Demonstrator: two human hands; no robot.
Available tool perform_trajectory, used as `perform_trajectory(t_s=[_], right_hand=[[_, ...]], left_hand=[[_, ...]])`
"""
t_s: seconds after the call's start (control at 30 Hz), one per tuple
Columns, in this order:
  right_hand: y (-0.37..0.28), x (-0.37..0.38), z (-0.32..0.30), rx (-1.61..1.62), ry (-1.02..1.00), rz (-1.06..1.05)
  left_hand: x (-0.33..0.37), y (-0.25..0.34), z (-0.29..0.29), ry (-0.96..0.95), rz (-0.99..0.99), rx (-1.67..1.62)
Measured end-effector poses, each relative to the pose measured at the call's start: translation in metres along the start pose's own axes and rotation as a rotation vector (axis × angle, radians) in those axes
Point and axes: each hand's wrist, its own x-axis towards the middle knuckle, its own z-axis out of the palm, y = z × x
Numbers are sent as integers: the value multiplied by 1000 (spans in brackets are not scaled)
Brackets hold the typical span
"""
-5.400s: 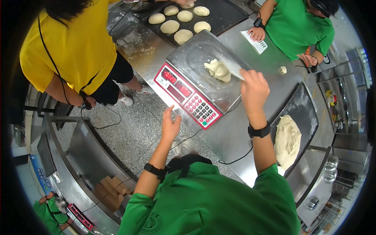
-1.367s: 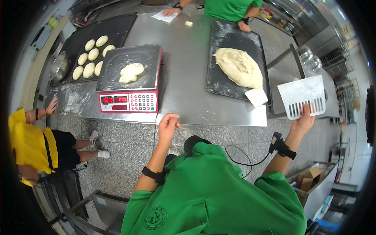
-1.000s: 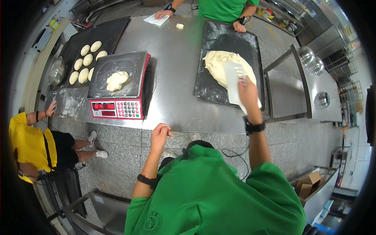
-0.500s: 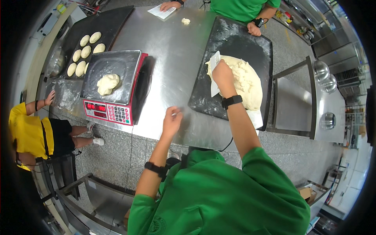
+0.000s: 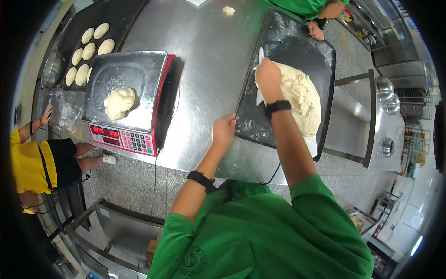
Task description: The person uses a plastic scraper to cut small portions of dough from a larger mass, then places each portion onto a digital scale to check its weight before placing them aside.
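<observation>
Head view — right hand fingers clamped on scraper | dough beneath — left hand fingers apart

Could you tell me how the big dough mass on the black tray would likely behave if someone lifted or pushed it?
The dough looks soft and lumpy, so it would probably sag and stretch rather than hold shape. It spreads wide over the tray, so it is likely heavy. Flour dusts the tray, so it may slide somewhat, though it could still stick. The right hand presses a scraper into its edge.
</observation>
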Motion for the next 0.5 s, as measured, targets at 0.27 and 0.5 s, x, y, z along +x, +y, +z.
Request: perform_trajectory(t_s=[0.27, 0.5], right_hand=[[9, -24, 8, -25, -65, 82], [29, -27, -1, 66, -48, -74]], left_hand=[[-3, -8, 2, 80, -50, -40], [9, -12, -5, -35, -58, -92]])
